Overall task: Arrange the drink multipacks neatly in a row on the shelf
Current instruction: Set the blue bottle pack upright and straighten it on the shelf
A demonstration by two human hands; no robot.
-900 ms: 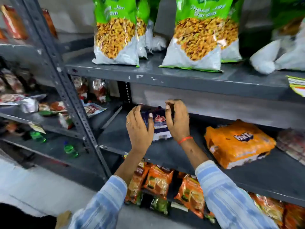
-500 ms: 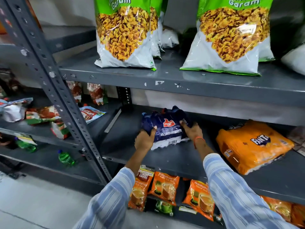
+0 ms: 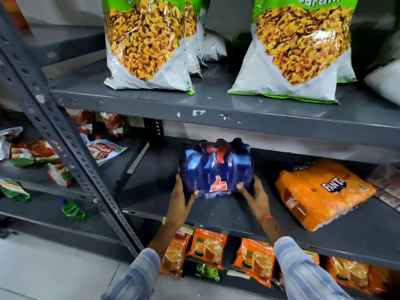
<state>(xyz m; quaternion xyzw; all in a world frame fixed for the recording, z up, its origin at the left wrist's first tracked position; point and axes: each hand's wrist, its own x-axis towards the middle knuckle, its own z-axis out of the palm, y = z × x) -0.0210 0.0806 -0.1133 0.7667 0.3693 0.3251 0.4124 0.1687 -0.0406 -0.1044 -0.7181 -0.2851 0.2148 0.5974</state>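
So closest to the camera you've got two striped sleeves reaching in, and below the wrists a lower shelf with orange tea packets [image 3: 207, 245] hanging off the front. The left hand [image 3: 180, 200] is clamped on the near-left corner of the blue multipack [image 3: 216, 169], thumb on top and the fingers tucked underneath or behind where they can't be seen. The right hand [image 3: 252, 194] does the same on the near-right corner, thumb pressed on the plastic wrap. The pack sits between the two hands on the grey shelf [image 3: 216, 213], roughly square to the front edge, bottle caps pointing toward the back wall. Off to the right of the right hand, near but not touching, lies the orange multipack [image 3: 320, 191], and that one's skewed at an angle with its near corner close to the shelf lip. Further up, past both hands, the shelf above carries big green-and-white snack bags [image 3: 147, 44]. Looks like the person is in the middle of seating the blue pack. Best guess for what's next: let go, shift right, and swing the orange pack around so it sits parallel right next to the blue one.
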